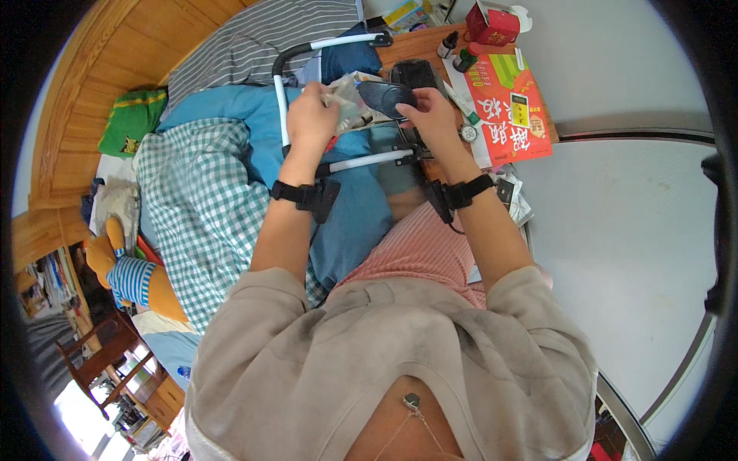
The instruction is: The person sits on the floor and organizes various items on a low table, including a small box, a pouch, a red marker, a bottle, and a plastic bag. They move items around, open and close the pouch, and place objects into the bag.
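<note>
My left hand grips a crumpled clear plastic bag. In my right hand, between thumb and fingers, is a dark oval object with a smooth surface; its exact kind cannot be told. The bag and the dark object come close together, perhaps touching. Beneath my right hand lies a black case, partly hidden. A white tubular frame with black joints surrounds the area under my hands. Both wrists wear black straps with small devices.
To the right, a wooden table bears a red-orange printed booklet, small bottles and a red box. Blue bedding and a green checked cloth lie on the left. A plush toy rests beyond.
</note>
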A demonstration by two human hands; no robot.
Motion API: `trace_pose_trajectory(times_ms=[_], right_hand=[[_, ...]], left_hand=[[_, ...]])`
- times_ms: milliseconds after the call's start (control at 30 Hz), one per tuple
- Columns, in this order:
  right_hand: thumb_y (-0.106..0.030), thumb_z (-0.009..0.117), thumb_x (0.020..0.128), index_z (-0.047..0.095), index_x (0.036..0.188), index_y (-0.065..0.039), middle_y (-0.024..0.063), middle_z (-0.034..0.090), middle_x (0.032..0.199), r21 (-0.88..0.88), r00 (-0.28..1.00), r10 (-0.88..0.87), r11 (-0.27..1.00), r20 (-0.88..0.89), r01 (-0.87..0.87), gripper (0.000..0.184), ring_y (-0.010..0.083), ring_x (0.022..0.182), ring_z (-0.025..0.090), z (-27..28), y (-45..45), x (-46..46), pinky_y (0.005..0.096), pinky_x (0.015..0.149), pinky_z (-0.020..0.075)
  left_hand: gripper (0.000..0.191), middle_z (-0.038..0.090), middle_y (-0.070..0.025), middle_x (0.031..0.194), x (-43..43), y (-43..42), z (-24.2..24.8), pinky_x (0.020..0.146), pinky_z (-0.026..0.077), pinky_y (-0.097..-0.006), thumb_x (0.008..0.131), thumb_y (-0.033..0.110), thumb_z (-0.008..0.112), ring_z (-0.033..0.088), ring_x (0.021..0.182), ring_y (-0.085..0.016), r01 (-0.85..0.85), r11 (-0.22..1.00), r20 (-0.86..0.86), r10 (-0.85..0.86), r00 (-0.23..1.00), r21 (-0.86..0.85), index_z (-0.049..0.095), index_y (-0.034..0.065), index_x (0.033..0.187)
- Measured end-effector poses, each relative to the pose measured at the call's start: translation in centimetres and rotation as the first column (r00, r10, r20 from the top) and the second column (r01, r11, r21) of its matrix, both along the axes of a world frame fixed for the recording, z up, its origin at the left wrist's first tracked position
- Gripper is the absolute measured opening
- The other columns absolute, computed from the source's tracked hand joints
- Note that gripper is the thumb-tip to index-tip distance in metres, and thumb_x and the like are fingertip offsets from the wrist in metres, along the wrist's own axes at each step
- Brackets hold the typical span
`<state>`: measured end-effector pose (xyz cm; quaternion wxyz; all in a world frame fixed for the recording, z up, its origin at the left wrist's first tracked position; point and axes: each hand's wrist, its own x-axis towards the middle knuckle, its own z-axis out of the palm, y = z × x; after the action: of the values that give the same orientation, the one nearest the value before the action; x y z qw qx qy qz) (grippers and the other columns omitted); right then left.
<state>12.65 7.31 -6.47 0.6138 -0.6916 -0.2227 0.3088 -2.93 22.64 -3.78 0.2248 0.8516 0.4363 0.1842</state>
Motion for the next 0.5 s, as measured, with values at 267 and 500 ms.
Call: trace_pose_trajectory(times_ms=[267,500], right_hand=[[-0.019,0.073,0.076,0.054,0.106,-0.007,0.0101,0.062,0.077,-0.011,0.85,-0.055,0.997,0.525,0.071,0.038,0.0243,0.065,0.063,3.4,-0.5,-2.3,0.0348,0.061,0.0499],[-0.018,0.06,0.084,0.054,0.101,-0.01,0.0127,0.058,0.091,-0.211,0.431,0.29,0.952,0.855,-0.221,0.019,0.0303,0.077,0.063,3.6,2.9,-5.6,0.0406,0.063,0.0517]], left_hand=[[0.024,0.066,-0.0226,0.084,2.9,-0.2,0.1,0.071,0.051,-0.0481,0.076,0.018,0.07,0.064,0.083,-0.042,0.107,0.994,-0.239,-0.097,0.966,0.029,0.058,0.0039,0.092],[0.022,0.069,-0.015,0.089,0.9,0.8,-3.1,0.069,0.053,-0.0354,0.087,0.003,0.052,0.067,0.082,-0.026,0.245,0.965,0.181,-0.224,0.958,-0.098,0.063,0.0038,0.107]])
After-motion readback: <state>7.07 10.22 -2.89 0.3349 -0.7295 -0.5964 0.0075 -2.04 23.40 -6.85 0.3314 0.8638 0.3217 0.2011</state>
